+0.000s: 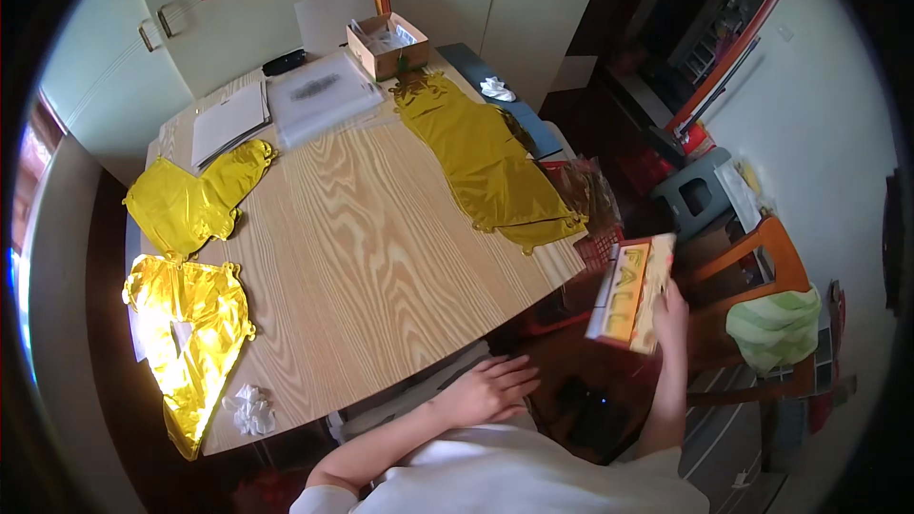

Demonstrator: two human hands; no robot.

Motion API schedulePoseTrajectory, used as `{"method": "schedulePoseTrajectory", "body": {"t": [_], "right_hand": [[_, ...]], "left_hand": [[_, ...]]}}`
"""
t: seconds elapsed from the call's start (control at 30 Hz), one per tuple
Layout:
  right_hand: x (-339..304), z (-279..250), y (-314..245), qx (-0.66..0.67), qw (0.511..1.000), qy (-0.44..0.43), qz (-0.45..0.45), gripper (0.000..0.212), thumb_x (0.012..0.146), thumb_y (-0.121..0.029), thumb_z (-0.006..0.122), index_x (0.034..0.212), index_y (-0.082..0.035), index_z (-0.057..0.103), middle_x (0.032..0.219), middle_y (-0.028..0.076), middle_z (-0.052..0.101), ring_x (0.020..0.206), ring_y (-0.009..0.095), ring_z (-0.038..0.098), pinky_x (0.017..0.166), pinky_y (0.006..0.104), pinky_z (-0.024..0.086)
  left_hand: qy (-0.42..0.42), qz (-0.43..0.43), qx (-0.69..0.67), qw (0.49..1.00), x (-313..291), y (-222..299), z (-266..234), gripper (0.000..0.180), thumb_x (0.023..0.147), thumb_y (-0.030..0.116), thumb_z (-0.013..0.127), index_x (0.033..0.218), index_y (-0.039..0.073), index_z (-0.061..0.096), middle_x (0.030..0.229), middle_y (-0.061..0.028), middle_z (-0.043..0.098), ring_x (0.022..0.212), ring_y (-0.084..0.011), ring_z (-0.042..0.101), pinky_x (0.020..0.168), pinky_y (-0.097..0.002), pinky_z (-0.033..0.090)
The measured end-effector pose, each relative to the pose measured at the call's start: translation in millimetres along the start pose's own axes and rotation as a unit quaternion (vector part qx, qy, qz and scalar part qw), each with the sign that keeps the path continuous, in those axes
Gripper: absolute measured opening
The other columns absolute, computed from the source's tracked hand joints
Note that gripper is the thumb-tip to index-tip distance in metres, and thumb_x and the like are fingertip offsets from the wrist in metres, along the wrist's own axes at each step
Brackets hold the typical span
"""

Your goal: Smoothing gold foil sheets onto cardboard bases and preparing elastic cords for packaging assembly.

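Off the table's front right corner, my right hand (671,312) grips a flat rectangular printed package (630,293) by its right edge. The package has a yellow and orange front with large lettering and a pale border, and it is slightly blurred. My left hand (487,390) is held in front of my body near the table edge, back of the hand up, fingers stretched out and holding nothing. Three flat gold foil pieces, apparently uninflated balloons, lie on the wooden table (333,228): one at the near left (211,300), one at the far left (186,205), one at the right (486,157).
Crumpled white tissue (250,409) sits at the near left corner. Papers (228,122), a clear plastic sleeve (319,95) and a cardboard box (388,52) stand at the back. To the right are a wooden chair (762,247) with a green cloth and a grey-blue stool (695,190).
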State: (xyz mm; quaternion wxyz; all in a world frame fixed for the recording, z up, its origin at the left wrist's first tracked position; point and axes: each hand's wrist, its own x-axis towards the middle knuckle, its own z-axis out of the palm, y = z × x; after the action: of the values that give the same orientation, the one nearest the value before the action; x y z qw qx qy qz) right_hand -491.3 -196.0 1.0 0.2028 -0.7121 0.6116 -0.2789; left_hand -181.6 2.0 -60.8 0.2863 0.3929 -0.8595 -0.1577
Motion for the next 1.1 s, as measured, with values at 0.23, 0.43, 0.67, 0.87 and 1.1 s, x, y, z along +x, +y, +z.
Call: {"method": "schedulePoseTrajectory", "body": {"t": [0.23, 0.43, 0.67, 0.87, 1.1], "right_hand": [[126.7, 175.0, 131.9, -0.347, 0.934, -0.072, -0.044, 0.034, 0.086, -0.019, 0.056, 0.120, -0.015, 0.050, 0.078, 0.020, 0.067, 0.076, 0.038, 0.068, 0.063, 0.0505, 0.054], [83.9, 269.3, 197.7, -0.254, 0.959, -0.086, -0.094, 0.035, 0.087, -0.030, 0.051, 0.115, -0.010, 0.057, 0.095, 0.020, 0.068, 0.086, 0.039, 0.067, 0.072, 0.0525, 0.053], [63.8, 244.6, 197.7, -0.298, 0.927, -0.226, 0.014, 0.039, 0.088, -0.036, 0.051, 0.108, -0.007, 0.067, 0.102, 0.022, 0.068, 0.100, 0.038, 0.065, 0.082, 0.0495, 0.052], [-28.4, 212.6, 25.2, 0.050, 0.904, -0.419, -0.065, 0.034, 0.090, -0.034, 0.060, 0.102, -0.004, 0.071, 0.090, 0.012, 0.071, 0.085, 0.021, 0.066, 0.079, 0.0370, 0.051], [-125.3, 176.0, -173.2, 0.619, 0.632, -0.435, -0.168, 0.034, 0.092, -0.023, 0.060, 0.064, -0.004, 0.054, 0.058, 0.005, 0.052, 0.052, 0.017, 0.050, 0.051, 0.0303, 0.038]], "left_hand": [[0.055, -0.152, -0.119, 0.980, -68.7, -5.6, -11.4, 0.033, 0.086, 0.016, 0.065, 0.116, 0.005, 0.061, 0.123, -0.0139, 0.061, 0.114, -0.0314, 0.058, 0.094, -0.0401, 0.050], [0.091, -0.295, -0.167, 0.936, -100.3, 8.5, -2.4, 0.029, 0.086, 0.011, 0.063, 0.113, 0.003, 0.064, 0.114, -0.0155, 0.064, 0.101, -0.0314, 0.064, 0.086, -0.0371, 0.053], [0.088, -0.291, -0.214, 0.928, -90.3, -7.0, 1.7, 0.028, 0.088, 0.006, 0.059, 0.115, 0.001, 0.063, 0.113, -0.0165, 0.065, 0.106, -0.0315, 0.063, 0.088, -0.0353, 0.052], [0.034, -0.390, -0.261, 0.882, -93.6, -31.4, 29.2, 0.038, 0.093, 0.010, 0.058, 0.130, 0.003, 0.054, 0.100, -0.0121, 0.066, 0.083, -0.0179, 0.062, 0.077, -0.0300, 0.051], [0.041, -0.370, -0.435, 0.820, -77.3, -1.7, -25.5, 0.023, 0.094, 0.018, 0.063, 0.108, 0.000, 0.065, 0.081, -0.0045, 0.066, 0.074, -0.0098, 0.060, 0.067, -0.0252, 0.050]]}}
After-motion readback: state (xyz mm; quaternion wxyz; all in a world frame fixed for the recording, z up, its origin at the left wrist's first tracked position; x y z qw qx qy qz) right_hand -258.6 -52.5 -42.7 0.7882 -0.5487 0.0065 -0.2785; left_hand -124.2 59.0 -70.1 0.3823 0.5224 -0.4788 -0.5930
